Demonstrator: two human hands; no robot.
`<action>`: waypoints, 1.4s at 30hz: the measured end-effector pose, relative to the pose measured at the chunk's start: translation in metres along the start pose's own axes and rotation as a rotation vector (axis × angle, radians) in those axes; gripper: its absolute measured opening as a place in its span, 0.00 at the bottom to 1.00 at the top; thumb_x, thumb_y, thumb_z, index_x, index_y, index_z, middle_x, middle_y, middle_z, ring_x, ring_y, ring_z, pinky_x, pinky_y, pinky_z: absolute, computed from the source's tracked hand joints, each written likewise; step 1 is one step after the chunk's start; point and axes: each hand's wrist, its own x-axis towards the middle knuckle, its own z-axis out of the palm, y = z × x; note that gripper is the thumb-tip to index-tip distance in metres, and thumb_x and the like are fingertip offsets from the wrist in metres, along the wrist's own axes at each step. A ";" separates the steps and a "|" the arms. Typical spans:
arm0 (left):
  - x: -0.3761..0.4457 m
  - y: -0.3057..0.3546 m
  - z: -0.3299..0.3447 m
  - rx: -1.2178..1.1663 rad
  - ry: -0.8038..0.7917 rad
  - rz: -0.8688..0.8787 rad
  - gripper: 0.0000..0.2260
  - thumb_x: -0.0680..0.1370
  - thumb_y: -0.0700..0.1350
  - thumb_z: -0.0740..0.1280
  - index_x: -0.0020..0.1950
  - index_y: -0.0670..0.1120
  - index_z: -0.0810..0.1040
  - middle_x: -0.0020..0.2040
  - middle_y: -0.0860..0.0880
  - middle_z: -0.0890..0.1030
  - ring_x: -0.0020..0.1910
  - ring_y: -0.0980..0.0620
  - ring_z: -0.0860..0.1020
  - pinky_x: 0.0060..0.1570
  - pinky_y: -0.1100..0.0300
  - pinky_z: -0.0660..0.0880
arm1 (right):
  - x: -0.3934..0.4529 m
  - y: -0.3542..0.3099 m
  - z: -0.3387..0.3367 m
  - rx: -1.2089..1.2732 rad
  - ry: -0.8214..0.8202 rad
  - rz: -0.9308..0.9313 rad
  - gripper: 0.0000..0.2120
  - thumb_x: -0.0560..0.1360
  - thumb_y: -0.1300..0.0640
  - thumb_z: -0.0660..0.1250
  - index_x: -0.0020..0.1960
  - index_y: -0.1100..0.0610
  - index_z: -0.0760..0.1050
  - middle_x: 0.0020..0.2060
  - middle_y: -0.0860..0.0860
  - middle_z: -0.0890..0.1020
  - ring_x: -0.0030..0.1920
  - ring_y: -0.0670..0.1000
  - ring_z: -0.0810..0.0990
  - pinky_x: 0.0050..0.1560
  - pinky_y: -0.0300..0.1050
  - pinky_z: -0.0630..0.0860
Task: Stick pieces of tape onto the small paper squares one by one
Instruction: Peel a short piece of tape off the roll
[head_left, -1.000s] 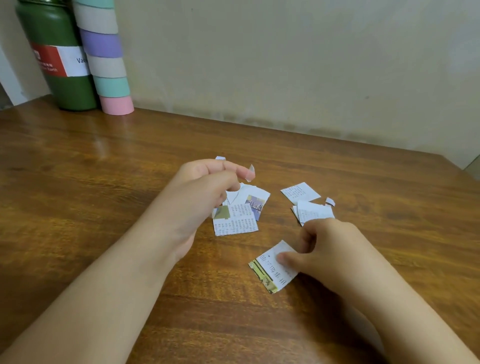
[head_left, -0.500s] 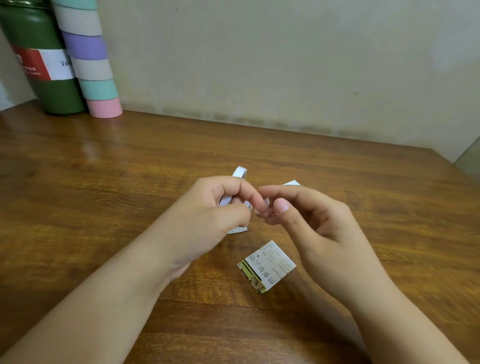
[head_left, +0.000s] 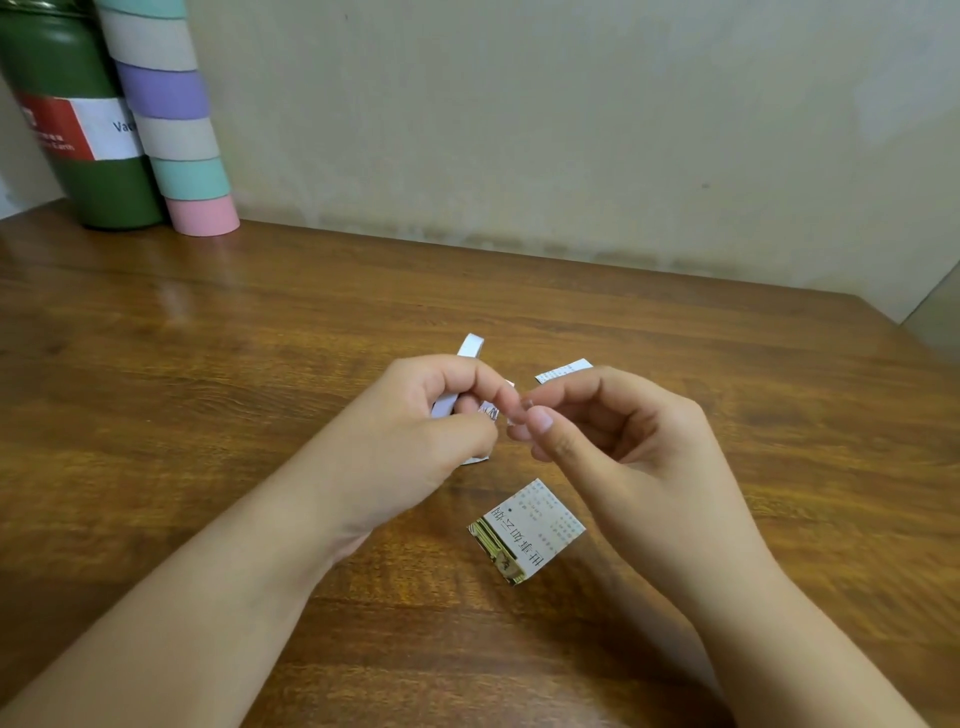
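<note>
My left hand (head_left: 415, 431) is raised above the wooden table (head_left: 208, 364) and closed on a white tape strip (head_left: 471, 345), whose end sticks up behind the knuckles. My right hand (head_left: 623, 441) meets it fingertip to fingertip, thumb and forefinger pinched on a small piece of tape at the strip's near end. A printed paper square (head_left: 527, 530) with a gold edge lies flat on the table below both hands, touching neither. Other paper squares (head_left: 563, 370) lie behind the hands, mostly hidden.
A green bottle (head_left: 78, 171) and a tall stack of pastel tape rolls (head_left: 171, 130) stand at the back left against the wall. The table's right edge (head_left: 883, 322) runs close to my right arm.
My right hand let go of the printed square and rose to meet my left hand. Since half a second ago both hands have barely moved.
</note>
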 end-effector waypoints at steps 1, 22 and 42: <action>0.000 0.000 0.000 0.010 0.004 0.001 0.12 0.63 0.42 0.61 0.40 0.50 0.82 0.33 0.50 0.69 0.37 0.54 0.67 0.43 0.58 0.65 | 0.000 0.000 0.000 -0.007 0.008 0.003 0.04 0.69 0.54 0.70 0.42 0.53 0.80 0.38 0.48 0.85 0.38 0.44 0.83 0.43 0.38 0.79; -0.002 -0.004 0.005 0.338 0.041 0.090 0.13 0.70 0.38 0.64 0.45 0.56 0.79 0.39 0.54 0.66 0.31 0.60 0.66 0.33 0.71 0.65 | 0.002 0.002 -0.002 -0.178 -0.001 0.067 0.20 0.72 0.36 0.55 0.40 0.43 0.82 0.34 0.40 0.70 0.36 0.40 0.69 0.39 0.27 0.65; -0.002 -0.006 0.006 0.494 0.048 0.125 0.19 0.71 0.40 0.62 0.55 0.62 0.75 0.39 0.57 0.63 0.37 0.65 0.68 0.35 0.71 0.63 | 0.004 0.004 -0.001 -0.174 -0.005 0.161 0.24 0.71 0.35 0.51 0.40 0.46 0.82 0.29 0.37 0.71 0.35 0.37 0.71 0.36 0.27 0.63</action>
